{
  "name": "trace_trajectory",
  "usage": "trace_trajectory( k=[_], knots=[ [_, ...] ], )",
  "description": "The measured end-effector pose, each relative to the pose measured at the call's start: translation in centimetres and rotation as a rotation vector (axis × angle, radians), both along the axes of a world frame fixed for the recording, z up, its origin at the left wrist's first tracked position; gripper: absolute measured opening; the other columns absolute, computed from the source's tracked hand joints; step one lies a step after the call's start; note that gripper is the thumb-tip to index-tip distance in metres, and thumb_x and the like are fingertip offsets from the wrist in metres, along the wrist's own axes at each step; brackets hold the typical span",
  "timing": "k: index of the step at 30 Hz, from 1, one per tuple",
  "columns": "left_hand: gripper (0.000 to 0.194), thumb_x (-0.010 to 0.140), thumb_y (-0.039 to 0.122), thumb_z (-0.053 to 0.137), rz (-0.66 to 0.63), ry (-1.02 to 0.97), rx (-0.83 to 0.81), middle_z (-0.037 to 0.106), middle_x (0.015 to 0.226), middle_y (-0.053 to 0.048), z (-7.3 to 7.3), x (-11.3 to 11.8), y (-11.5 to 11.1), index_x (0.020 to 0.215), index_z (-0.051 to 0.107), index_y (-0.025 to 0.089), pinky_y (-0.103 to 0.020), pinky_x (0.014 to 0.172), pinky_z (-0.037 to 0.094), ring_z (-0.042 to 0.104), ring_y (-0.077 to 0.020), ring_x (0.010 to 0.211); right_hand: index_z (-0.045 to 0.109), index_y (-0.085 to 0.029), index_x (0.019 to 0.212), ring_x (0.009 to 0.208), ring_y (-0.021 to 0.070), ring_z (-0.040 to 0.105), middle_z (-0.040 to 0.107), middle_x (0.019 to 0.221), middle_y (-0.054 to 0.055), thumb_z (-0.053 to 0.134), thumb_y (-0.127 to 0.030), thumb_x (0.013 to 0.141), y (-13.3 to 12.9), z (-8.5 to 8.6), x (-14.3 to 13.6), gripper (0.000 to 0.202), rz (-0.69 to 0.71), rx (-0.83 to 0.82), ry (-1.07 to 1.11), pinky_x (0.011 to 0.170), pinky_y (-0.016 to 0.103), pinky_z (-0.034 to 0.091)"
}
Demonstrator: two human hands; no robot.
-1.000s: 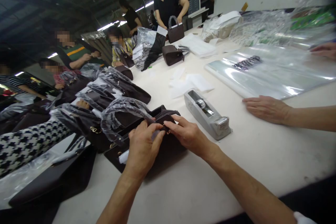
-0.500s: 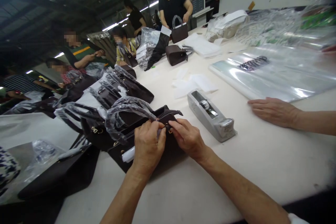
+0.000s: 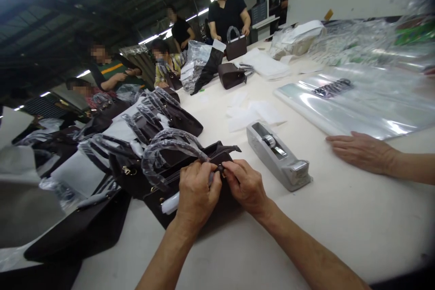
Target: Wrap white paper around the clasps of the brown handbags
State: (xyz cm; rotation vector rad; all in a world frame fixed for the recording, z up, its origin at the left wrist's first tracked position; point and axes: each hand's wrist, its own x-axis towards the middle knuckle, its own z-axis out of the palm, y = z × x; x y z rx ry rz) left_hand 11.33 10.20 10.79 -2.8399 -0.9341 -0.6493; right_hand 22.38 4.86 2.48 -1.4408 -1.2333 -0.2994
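A dark brown handbag (image 3: 222,210) lies on the white table before me, its top gaping. Clear plastic film wraps its looped handles (image 3: 173,135). My left hand (image 3: 197,190) is closed, thumb and forefinger pinching the handbag near the base of a handle. Close beside it, my right hand (image 3: 246,186) pinches the same bag edge at a small gold-coloured metal fitting (image 3: 222,172). The fingers partly hide that fitting. A white wrapped roll-like piece (image 3: 170,203) shows against the bag, left of my left hand.
A grey tape dispenser (image 3: 278,156) stands right of my hands. Another person's hand (image 3: 363,153) rests by stacked clear plastic bags (image 3: 367,99). Several wrapped handbags (image 3: 183,115) crowd the left. White papers (image 3: 254,113) lie farther back. Several people work around the table.
The whole view has shifted slightly. Both my hands stay pinched at the same spot on the handbag, fingers moving a little. At far left, a pale grey sheet now stands higher.
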Motion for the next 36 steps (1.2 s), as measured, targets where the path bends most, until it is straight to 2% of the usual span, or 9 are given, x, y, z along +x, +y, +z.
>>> trace_trajectory(
  k=[3,7,12,20,30,36],
  knots=[
    [0.011,0.078,0.023,0.051,-0.027,0.012,-0.028,0.057,0.088,-0.005,0.0,-0.3,0.2,0.087,0.054,0.019,-0.036,0.078,0.04,0.053,-0.0213,0.088,0.059,-0.017,0.101,0.08,0.0143,0.059,0.06,0.086,0.007,0.045,-0.02,0.086,-0.1,0.2,0.2,0.02,0.033,-0.018,0.025,0.07,0.024,0.051],
    [0.012,0.078,0.022,0.05,-0.022,0.016,0.004,0.057,0.088,-0.006,-0.2,-0.6,0.3,0.089,0.054,0.019,-0.036,0.077,0.041,0.054,-0.0217,0.087,0.056,-0.019,0.109,0.079,0.0131,0.059,0.061,0.088,0.006,0.046,-0.019,0.086,-0.4,0.7,1.6,0.025,0.214,-0.072,0.042,0.071,0.024,0.051],
    [0.014,0.081,0.021,0.048,-0.106,0.024,0.056,0.058,0.095,-0.008,-0.2,-1.0,0.0,0.093,0.052,0.018,-0.037,0.079,0.042,0.053,-0.0224,0.094,0.055,-0.02,0.113,0.073,0.0112,0.059,0.059,0.084,0.004,0.046,-0.02,0.086,-0.7,0.9,3.0,0.028,0.323,-0.082,-0.08,0.065,0.021,0.052],
    [0.016,0.081,0.023,0.047,-0.094,0.051,0.114,0.057,0.088,-0.009,-0.6,-0.9,-0.6,0.095,0.052,0.017,-0.04,0.082,0.043,0.054,-0.023,0.092,0.056,-0.02,0.111,0.078,0.013,0.06,0.061,0.084,0.006,0.049,-0.015,0.084,-0.6,-0.6,2.3,0.028,0.174,0.046,-0.176,0.067,0.021,0.053],
    [0.016,0.08,0.021,0.046,-0.07,0.016,0.163,0.058,0.084,-0.009,-1.2,-0.8,-0.4,0.093,0.055,0.015,-0.039,0.078,0.042,0.054,-0.023,0.086,0.058,-0.018,0.108,0.075,0.0134,0.06,0.061,0.085,0.007,0.051,-0.015,0.083,-0.5,-0.8,1.1,0.025,0.097,0.067,-0.121,0.065,0.022,0.052],
    [0.029,0.081,0.019,0.046,-0.067,-0.03,0.124,0.059,0.09,-0.01,-1.3,-0.7,-0.4,0.109,0.048,0.016,-0.038,0.08,0.041,0.054,-0.0221,0.088,0.059,-0.016,0.107,0.076,0.0136,0.06,0.062,0.085,0.007,0.051,-0.015,0.084,-0.3,-0.4,0.7,0.024,0.083,0.042,-0.065,0.066,0.022,0.05]
  ],
)
